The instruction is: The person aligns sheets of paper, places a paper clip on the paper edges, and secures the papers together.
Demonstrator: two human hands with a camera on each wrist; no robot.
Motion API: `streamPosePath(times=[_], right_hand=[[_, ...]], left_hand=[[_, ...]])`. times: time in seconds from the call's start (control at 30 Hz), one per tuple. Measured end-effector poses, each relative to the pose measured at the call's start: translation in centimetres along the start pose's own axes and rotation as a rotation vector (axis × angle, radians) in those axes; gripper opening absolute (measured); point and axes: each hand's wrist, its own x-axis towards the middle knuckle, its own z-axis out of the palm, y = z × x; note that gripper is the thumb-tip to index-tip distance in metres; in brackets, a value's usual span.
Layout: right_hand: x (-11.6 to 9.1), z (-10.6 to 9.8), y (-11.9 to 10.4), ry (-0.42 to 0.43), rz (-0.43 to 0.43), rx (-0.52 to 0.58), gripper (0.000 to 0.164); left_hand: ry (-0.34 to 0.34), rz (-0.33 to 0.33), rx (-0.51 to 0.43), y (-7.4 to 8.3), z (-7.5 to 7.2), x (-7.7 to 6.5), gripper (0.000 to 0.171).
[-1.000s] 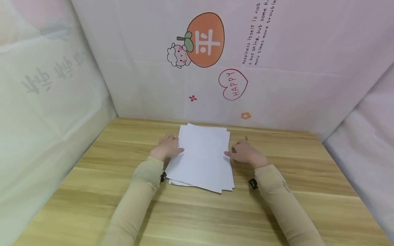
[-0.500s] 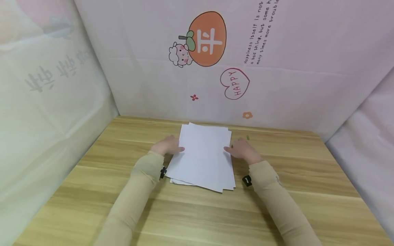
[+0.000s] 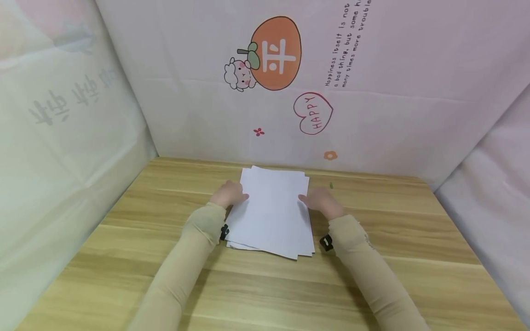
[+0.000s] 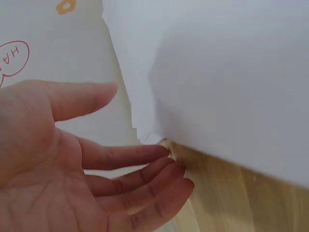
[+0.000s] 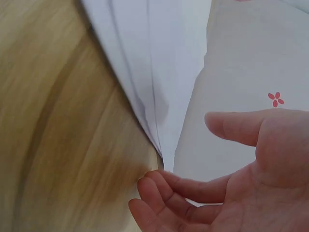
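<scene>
A loose stack of white paper sheets [image 3: 271, 211] lies on the wooden table, its edges uneven and fanned at the corners. My left hand [image 3: 229, 194] is at the stack's left long edge. In the left wrist view the thumb [image 4: 89, 99] is held apart from the fingers [image 4: 140, 193], whose tips are by the paper's edge. On the opposite edge is my right hand [image 3: 322, 201]. The right wrist view has its thumb [image 5: 236, 126] raised, with the loosely bent fingers [image 5: 178, 193] beside the sheets' edge. Whether the fingertips touch the paper is unclear.
A small green object [image 3: 331, 185] lies on the table [image 3: 265, 294] behind my right hand, too small to identify. White printed cloth [image 3: 198, 105] stands behind the table, with more cloth along both sides. Black wrist straps show under both sleeves.
Both hands have drawn slightly inward to the stack's sides, the right hand moving left. Fingers of the right hand now show less in the head view. The stack looks unchanged.
</scene>
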Motion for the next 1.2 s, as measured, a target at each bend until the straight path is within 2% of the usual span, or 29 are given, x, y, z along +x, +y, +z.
streamPosePath(times=[0.2, 0.37, 0.53, 0.73, 1.0, 1.1, 1.2], right_hand=[[0.1, -0.2, -0.4, -0.025, 0.033, 0.055, 0.053], [0.5, -0.3, -0.4, -0.055, 0.032, 0.084, 0.053], [0.9, -0.3, 0.0, -0.107, 0.068, 0.233, 0.047], [0.8, -0.4, 0.2, -0.137, 0.151, 0.439, 0.034], [0.6, -0.8, 0.2, -0.152, 0.153, 0.447, 0.038], [0.7, -0.8, 0.6, -0.166, 0.157, 0.525, 0.036], [1.0, -0.8, 1.2, -0.218, 0.138, 0.621, 0.041]], left_hand=[[0.046, -0.062, -0.081, 0.6, 0.3, -0.2, 0.046], [0.075, -0.098, -0.115, 0.8, 0.5, -0.2, 0.045], [0.090, -0.141, -0.112, 1.1, 0.7, 0.2, 0.044], [0.090, -0.158, -0.114, 1.6, 0.9, 0.6, 0.046], [0.081, -0.172, -0.100, 1.8, 1.0, 0.9, 0.045], [0.073, -0.173, -0.099, 1.9, 1.0, 1.1, 0.045], [0.073, -0.182, -0.103, 2.0, 1.0, 1.2, 0.045]])
